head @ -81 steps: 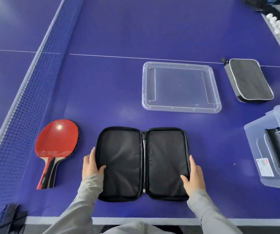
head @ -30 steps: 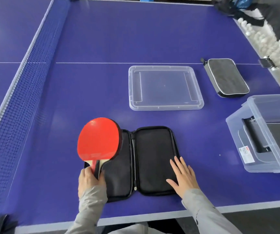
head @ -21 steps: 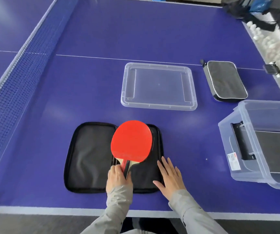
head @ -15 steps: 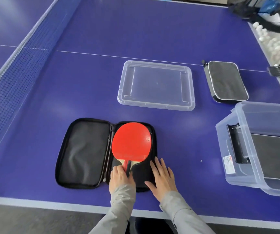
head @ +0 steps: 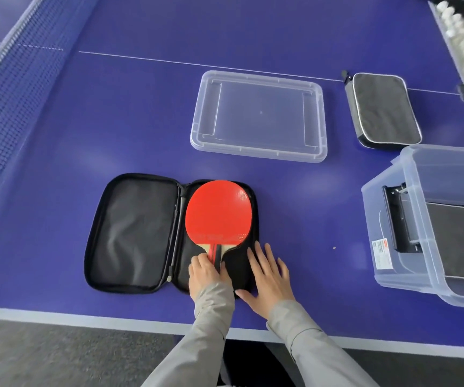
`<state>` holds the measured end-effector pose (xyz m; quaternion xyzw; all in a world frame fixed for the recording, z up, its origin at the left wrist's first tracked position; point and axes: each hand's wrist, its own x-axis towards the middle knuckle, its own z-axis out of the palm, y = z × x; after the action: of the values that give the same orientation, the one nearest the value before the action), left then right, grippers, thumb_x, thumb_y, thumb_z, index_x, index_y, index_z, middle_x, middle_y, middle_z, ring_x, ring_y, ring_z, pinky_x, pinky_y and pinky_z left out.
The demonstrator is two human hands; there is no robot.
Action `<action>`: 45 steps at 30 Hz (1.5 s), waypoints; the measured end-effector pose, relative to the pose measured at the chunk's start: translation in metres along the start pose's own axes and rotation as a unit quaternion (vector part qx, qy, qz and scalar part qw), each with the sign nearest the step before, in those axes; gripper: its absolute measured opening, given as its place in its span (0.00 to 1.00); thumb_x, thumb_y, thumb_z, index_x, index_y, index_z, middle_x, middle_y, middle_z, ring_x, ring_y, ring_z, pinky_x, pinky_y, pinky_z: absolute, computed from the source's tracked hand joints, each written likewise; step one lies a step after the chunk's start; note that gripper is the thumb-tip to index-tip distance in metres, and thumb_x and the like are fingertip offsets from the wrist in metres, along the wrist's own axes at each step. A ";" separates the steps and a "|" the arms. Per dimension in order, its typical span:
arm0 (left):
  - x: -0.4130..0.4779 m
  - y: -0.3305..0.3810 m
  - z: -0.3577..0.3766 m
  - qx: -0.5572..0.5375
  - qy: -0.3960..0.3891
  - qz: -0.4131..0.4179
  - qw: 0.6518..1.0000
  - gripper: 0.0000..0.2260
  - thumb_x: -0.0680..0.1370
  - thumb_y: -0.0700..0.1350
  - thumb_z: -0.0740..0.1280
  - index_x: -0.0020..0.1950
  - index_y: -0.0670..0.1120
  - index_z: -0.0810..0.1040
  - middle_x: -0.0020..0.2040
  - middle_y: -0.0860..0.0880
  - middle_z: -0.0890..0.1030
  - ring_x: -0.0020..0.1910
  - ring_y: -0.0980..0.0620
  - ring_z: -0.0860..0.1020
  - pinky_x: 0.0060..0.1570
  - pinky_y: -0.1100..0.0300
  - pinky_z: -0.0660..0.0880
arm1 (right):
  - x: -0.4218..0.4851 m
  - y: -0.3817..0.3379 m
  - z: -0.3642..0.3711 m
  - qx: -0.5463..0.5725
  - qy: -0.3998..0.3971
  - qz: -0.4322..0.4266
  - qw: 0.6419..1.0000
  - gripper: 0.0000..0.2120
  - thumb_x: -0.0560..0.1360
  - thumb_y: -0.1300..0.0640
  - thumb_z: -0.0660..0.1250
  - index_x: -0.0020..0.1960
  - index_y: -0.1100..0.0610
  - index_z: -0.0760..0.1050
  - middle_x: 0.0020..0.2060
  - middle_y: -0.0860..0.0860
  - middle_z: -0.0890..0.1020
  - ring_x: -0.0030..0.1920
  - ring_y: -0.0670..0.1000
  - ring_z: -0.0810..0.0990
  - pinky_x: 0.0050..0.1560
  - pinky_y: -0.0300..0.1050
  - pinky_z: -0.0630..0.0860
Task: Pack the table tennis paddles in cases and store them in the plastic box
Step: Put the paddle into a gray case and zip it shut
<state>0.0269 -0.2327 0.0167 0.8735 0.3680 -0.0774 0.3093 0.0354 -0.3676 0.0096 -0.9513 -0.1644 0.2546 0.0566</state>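
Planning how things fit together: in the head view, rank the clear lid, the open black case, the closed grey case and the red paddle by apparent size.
1. Open black case, nearest the camera, and clear lid: too alike to rank.
2. Closed grey case, farther away, and red paddle: also too close to call.

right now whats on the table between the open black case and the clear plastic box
Nothing: the head view shows bare blue table between the open case and the plastic box, apart from a tiny speck.

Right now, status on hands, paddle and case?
Left hand gripping red paddle by its handle, blade on right half of open black zip case. Right hand flat on case edge. Nothing obstructing.
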 end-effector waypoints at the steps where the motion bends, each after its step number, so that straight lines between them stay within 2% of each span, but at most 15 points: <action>1: 0.001 -0.001 0.001 0.000 0.000 -0.001 1.000 0.14 0.74 0.47 0.68 0.54 0.40 0.72 0.53 0.44 0.74 0.55 0.44 0.72 0.48 0.52 0.71 | 0.000 -0.001 0.001 0.001 0.000 0.001 1.000 0.44 0.73 0.35 0.59 0.77 0.50 0.37 0.76 0.48 0.35 0.74 0.51 0.30 0.74 0.55 0.41; 6: 0.002 0.000 -0.005 -0.040 -0.028 -0.016 0.999 0.20 0.72 0.50 0.71 0.57 0.41 0.70 0.54 0.45 0.72 0.56 0.45 0.70 0.52 0.54 0.69 | -0.001 -0.002 -0.001 0.009 0.004 0.001 1.000 0.44 0.73 0.35 0.58 0.77 0.50 0.37 0.76 0.47 0.35 0.73 0.50 0.28 0.74 0.54 0.41; 10: 0.011 -0.018 -0.035 -0.122 -0.155 0.014 0.980 0.23 0.72 0.56 0.70 0.61 0.45 0.72 0.52 0.51 0.73 0.50 0.51 0.74 0.52 0.60 0.73 | -0.004 -0.008 -0.003 0.034 0.028 -0.004 0.999 0.40 0.74 0.37 0.59 0.77 0.49 0.43 0.77 0.48 0.37 0.75 0.50 0.33 0.75 0.53 0.43; 13: 0.020 -0.052 -0.065 -0.108 -0.178 0.108 0.972 0.19 0.71 0.51 0.73 0.59 0.46 0.76 0.49 0.52 0.78 0.50 0.53 0.76 0.54 0.59 0.73 | -0.014 -0.021 0.000 0.091 0.121 -0.027 0.988 0.30 0.71 0.44 0.69 0.70 0.52 0.67 0.75 0.53 0.59 0.77 0.51 0.50 0.73 0.57 0.54; 15: 0.026 -0.073 -0.078 -0.026 -0.183 0.187 0.965 0.20 0.68 0.51 0.76 0.57 0.48 0.79 0.48 0.56 0.78 0.53 0.55 0.74 0.59 0.60 0.66 | -0.020 -0.030 0.006 0.122 0.200 -0.043 0.971 0.20 0.64 0.51 0.77 0.54 0.55 0.78 0.59 0.54 0.77 0.67 0.51 0.67 0.61 0.58 0.71; 16: 0.028 -0.081 -0.081 0.018 -0.197 0.214 0.957 0.21 0.66 0.52 0.77 0.56 0.49 0.79 0.48 0.58 0.77 0.54 0.56 0.73 0.59 0.63 0.61 | -0.022 -0.035 0.009 0.133 0.221 -0.047 0.965 0.17 0.62 0.52 0.79 0.48 0.55 0.80 0.50 0.52 0.80 0.59 0.49 0.70 0.53 0.56 0.75; 19: 0.028 -0.090 -0.075 0.096 -0.199 0.264 0.939 0.22 0.64 0.56 0.77 0.54 0.50 0.81 0.45 0.57 0.76 0.53 0.55 0.72 0.56 0.65 0.55 | -0.024 -0.053 0.015 0.127 0.222 -0.050 0.965 0.15 0.58 0.50 0.81 0.37 0.53 0.79 0.36 0.46 0.78 0.46 0.46 0.71 0.46 0.45 0.70; 22: 0.028 -0.089 -0.067 0.076 -0.136 0.296 0.942 0.14 0.60 0.52 0.80 0.40 0.48 0.84 0.37 0.53 0.80 0.44 0.57 0.73 0.50 0.56 0.63 | -0.020 -0.063 0.013 0.105 0.212 -0.029 0.971 0.15 0.59 0.46 0.80 0.32 0.52 0.76 0.29 0.44 0.75 0.37 0.49 0.76 0.41 0.44 0.69; 25: 0.027 -0.084 -0.063 0.069 -0.081 0.335 0.936 0.14 0.52 0.50 0.83 0.30 0.50 0.81 0.28 0.55 0.76 0.39 0.58 0.67 0.37 0.56 0.67 | -0.016 -0.069 0.008 0.081 0.190 -0.022 0.978 0.16 0.59 0.45 0.80 0.29 0.52 0.75 0.26 0.44 0.74 0.33 0.51 0.76 0.38 0.45 0.71; 31: 0.030 -0.085 -0.059 0.067 -0.083 0.368 0.923 0.15 0.49 0.50 0.84 0.28 0.53 0.80 0.27 0.56 0.74 0.38 0.58 0.64 0.36 0.57 0.66 | -0.017 -0.075 0.007 0.064 0.176 -0.010 0.982 0.16 0.60 0.45 0.79 0.30 0.53 0.75 0.26 0.44 0.74 0.32 0.51 0.76 0.36 0.45 0.73; 34: 0.032 -0.090 -0.060 0.048 -0.113 0.345 0.930 0.12 0.54 0.49 0.83 0.31 0.50 0.83 0.31 0.53 0.77 0.41 0.58 0.66 0.40 0.53 0.69 | -0.018 -0.076 0.006 0.083 0.184 -0.014 0.979 0.15 0.60 0.46 0.80 0.31 0.53 0.76 0.27 0.45 0.75 0.33 0.51 0.77 0.35 0.47 0.74; 36: 0.035 -0.093 -0.069 0.027 -0.111 0.330 0.937 0.12 0.58 0.47 0.82 0.37 0.48 0.84 0.37 0.51 0.80 0.43 0.58 0.68 0.43 0.51 0.70 | -0.020 -0.069 0.006 0.097 0.199 -0.021 0.975 0.15 0.59 0.46 0.80 0.35 0.53 0.79 0.31 0.45 0.78 0.36 0.51 0.78 0.40 0.44 0.72; 39: 0.044 -0.105 -0.090 0.004 -0.005 0.302 0.953 0.18 0.61 0.46 0.81 0.48 0.47 0.83 0.49 0.49 0.80 0.50 0.54 0.72 0.46 0.50 0.69 | -0.027 -0.046 0.005 0.107 0.226 0.013 0.968 0.20 0.56 0.48 0.82 0.44 0.54 0.81 0.41 0.47 0.81 0.45 0.52 0.80 0.46 0.45 0.72; 42: 0.063 -0.126 -0.114 0.006 0.100 0.117 0.988 0.25 0.67 0.47 0.77 0.63 0.46 0.76 0.63 0.45 0.74 0.62 0.43 0.70 0.58 0.45 0.64 | -0.035 -0.023 0.005 0.106 0.218 0.088 0.966 0.30 0.55 0.51 0.83 0.55 0.58 0.81 0.53 0.55 0.81 0.54 0.57 0.79 0.46 0.55 0.76; 45: 0.078 -0.143 -0.132 0.018 0.086 -0.042 0.995 0.33 0.71 0.51 0.73 0.72 0.43 0.65 0.71 0.43 0.65 0.69 0.40 0.61 0.66 0.42 0.57 | -0.039 -0.012 0.011 0.083 0.179 0.094 0.976 0.33 0.58 0.50 0.82 0.59 0.60 0.79 0.58 0.59 0.80 0.57 0.61 0.80 0.46 0.59 0.77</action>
<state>-0.0280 -0.0309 0.0242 0.8662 0.4277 -0.0217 0.2574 -0.0055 -0.3690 0.0203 -0.9846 -0.0399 0.0968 0.1397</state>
